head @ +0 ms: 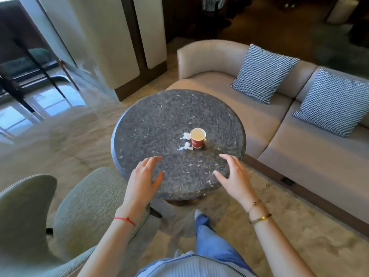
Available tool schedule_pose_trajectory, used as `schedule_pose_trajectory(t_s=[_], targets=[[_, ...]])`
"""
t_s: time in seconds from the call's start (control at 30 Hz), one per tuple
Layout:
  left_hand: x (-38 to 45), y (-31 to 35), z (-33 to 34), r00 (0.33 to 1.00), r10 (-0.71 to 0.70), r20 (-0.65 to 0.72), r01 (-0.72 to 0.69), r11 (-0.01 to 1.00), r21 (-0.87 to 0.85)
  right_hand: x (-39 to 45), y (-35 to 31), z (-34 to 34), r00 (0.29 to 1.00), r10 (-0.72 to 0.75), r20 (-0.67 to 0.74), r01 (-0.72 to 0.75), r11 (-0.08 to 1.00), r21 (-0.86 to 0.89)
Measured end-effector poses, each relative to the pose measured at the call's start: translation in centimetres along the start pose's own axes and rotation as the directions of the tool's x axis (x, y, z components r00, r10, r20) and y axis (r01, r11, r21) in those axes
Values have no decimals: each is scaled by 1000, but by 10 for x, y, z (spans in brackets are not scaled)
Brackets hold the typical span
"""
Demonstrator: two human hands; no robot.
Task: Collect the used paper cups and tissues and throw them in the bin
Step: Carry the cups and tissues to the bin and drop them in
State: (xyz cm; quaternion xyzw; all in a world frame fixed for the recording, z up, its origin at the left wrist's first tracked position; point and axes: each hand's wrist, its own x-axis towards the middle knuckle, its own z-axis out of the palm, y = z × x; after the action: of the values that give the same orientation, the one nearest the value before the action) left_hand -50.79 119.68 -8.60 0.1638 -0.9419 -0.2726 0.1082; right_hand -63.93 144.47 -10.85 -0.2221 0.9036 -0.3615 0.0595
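Note:
A red paper cup [197, 138] with a white inside stands upright near the middle of a round dark speckled table [151, 120]. One crumpled white tissue [185, 135] lies just left of the cup. A second tissue [185, 146] lies in front of it, toward me. My left hand [144, 179] hovers over the table's near left edge, fingers spread, holding nothing. My right hand [233, 174] hovers over the near right edge, also spread and holding nothing. Both hands are well short of the cup. No bin is in view.
A beige sofa [265, 120] with two houndstooth cushions [264, 73] curves behind and right of the table. A grey-green armchair [83, 208] stands at my near left. A glass partition [50, 80] runs along the left. Beige carpet lies underfoot.

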Motion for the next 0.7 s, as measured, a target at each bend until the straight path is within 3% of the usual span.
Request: schedule_pose_trajectory(t_s=[0.4, 0.7], targets=[[152, -18, 114, 953, -195, 231, 182, 980, 78, 185, 54, 47, 966, 50, 253, -44, 999, -29], [214, -38, 161, 903, -248, 350, 207, 966, 152, 240, 82, 95, 918, 101, 384, -90, 995, -45]])
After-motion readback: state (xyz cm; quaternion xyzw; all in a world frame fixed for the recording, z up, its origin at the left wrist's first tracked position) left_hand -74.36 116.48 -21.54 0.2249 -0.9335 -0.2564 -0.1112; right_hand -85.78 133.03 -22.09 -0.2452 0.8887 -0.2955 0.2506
